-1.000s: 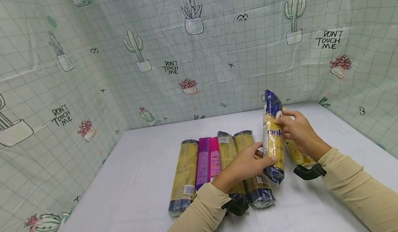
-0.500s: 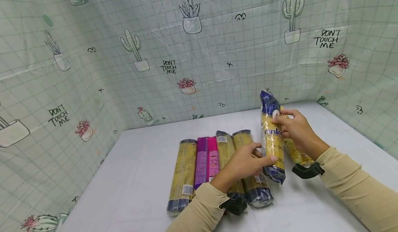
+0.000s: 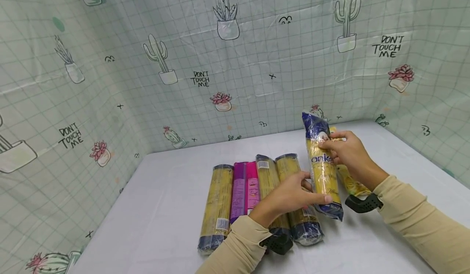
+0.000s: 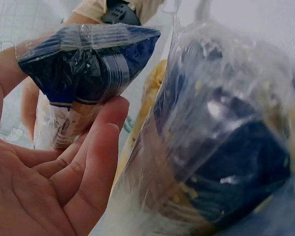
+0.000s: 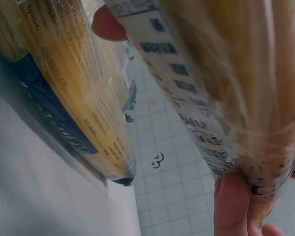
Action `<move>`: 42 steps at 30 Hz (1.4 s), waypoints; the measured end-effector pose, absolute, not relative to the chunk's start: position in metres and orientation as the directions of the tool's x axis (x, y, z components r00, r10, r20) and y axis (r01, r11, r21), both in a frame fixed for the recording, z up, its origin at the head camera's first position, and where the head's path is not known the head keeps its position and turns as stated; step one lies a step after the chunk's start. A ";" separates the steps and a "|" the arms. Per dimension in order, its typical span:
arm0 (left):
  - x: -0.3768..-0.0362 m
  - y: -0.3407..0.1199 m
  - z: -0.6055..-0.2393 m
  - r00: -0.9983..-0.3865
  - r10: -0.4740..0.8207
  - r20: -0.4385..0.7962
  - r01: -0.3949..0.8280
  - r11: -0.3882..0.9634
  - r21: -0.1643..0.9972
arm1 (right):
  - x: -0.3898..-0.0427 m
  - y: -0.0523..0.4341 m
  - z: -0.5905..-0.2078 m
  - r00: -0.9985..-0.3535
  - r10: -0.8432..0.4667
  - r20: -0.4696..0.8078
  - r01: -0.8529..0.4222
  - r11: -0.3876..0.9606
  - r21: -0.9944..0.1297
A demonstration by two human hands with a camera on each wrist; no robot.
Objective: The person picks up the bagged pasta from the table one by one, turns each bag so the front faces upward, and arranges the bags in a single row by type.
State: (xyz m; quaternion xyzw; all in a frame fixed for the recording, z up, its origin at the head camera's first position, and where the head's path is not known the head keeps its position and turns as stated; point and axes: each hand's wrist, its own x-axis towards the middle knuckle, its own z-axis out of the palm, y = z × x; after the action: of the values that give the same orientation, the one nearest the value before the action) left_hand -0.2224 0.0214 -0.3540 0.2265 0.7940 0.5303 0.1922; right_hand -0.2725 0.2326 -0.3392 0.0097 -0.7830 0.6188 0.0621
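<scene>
On the white table [image 3: 165,204], four long plastic packets [image 3: 245,192] lie side by side at lower centre. Right of centre, a yellow, blue-ended plastic packet [image 3: 323,174] tilts steeply, its long axis running upper left to lower right. The left hand [image 3: 288,194] holds its lower end between thumb and fingers; the right hand [image 3: 351,153] pinches its upper right edge.

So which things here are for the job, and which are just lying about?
In the job:
tilted packet, in left grip and right grip

Probably just lying about:
pink-and-purple packet
three blue-ended packets flanking it
yellow packet partly behind right grip
</scene>
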 end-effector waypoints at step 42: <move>-0.229 0.024 -0.368 -0.754 0.656 0.037 0.071 0.025 0.997 | -0.276 0.231 -0.348 -0.976 -0.214 0.039 -0.099 0.273 -0.957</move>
State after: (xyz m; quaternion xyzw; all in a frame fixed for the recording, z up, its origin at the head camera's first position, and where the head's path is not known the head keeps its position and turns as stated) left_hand -0.2292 0.0237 -0.3679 0.2675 0.6792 0.6448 0.2266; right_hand -0.2760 0.2308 -0.3479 0.0981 -0.7962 0.5950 -0.0485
